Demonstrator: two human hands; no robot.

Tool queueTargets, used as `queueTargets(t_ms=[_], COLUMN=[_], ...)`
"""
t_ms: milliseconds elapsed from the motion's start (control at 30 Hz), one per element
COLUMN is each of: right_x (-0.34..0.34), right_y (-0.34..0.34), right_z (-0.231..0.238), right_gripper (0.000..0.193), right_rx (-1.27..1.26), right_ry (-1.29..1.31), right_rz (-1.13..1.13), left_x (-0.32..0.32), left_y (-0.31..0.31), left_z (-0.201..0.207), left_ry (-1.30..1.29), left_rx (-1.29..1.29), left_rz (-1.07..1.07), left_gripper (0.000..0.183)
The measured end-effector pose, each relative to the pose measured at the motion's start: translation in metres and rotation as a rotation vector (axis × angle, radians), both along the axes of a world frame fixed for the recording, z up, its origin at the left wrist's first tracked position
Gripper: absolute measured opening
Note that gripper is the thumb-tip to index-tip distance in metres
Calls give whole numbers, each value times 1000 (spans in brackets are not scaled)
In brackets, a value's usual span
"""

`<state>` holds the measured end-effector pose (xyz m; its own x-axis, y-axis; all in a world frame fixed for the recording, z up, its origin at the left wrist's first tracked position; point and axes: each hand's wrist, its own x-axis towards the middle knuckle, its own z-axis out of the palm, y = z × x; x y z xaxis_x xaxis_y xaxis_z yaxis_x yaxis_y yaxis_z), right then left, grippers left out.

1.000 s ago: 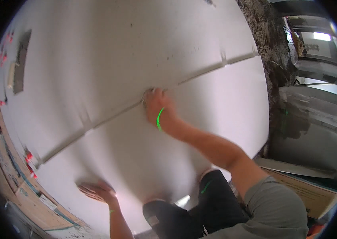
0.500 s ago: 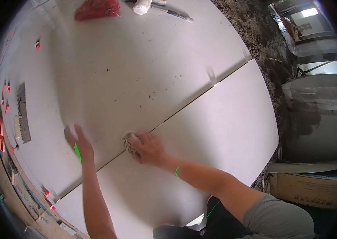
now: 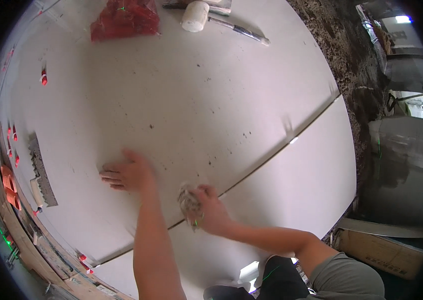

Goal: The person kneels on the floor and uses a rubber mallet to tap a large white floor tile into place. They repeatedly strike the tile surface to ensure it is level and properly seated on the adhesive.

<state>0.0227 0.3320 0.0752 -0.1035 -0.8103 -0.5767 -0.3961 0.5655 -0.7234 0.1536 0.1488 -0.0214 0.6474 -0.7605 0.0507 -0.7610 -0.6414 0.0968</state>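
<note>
Large pale floor tiles (image 3: 121, 95) spread below me, with a dark joint (image 3: 266, 161) running diagonally between them. My right hand (image 3: 212, 212) is closed around a crumpled grey, dirty rag (image 3: 189, 202), which lies against the tile at the joint. To its left, my left hand (image 3: 130, 172) stretches its fingers out over the far tile, holding nothing; whether the palm touches the surface I cannot tell. Small dark specks of dirt are scattered over the far tile, beyond both hands.
A white-headed mallet (image 3: 195, 17) and a red plastic bag (image 3: 126, 21) lie at the far side. A notched trowel (image 3: 43, 172), several small red pieces (image 3: 44, 79) and orange objects (image 3: 10, 187) are at left. Rough mortar (image 3: 326, 50) borders the right; a cardboard box (image 3: 379, 252) stands lower right.
My left hand has swung right and turned, its fingers now pointing left. The right hand keeps the rag and has shifted along the joint; the whole view has shifted too.
</note>
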Motion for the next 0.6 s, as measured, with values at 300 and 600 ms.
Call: queueTargets(t_ms=[300, 600], right_x=[-146, -176], right_y=[-328, -594], right_z=[48, 3], right_gripper=[47, 53], right_rx=[-420, -294], right_ry=[48, -554], right_rz=[-109, -570], left_x=[-3, -1], left_y=[-3, -2], left_z=[7, 6], left_ry=[-61, -58], left_rx=[77, 45], left_rz=[-1, -25], left_gripper=[84, 81])
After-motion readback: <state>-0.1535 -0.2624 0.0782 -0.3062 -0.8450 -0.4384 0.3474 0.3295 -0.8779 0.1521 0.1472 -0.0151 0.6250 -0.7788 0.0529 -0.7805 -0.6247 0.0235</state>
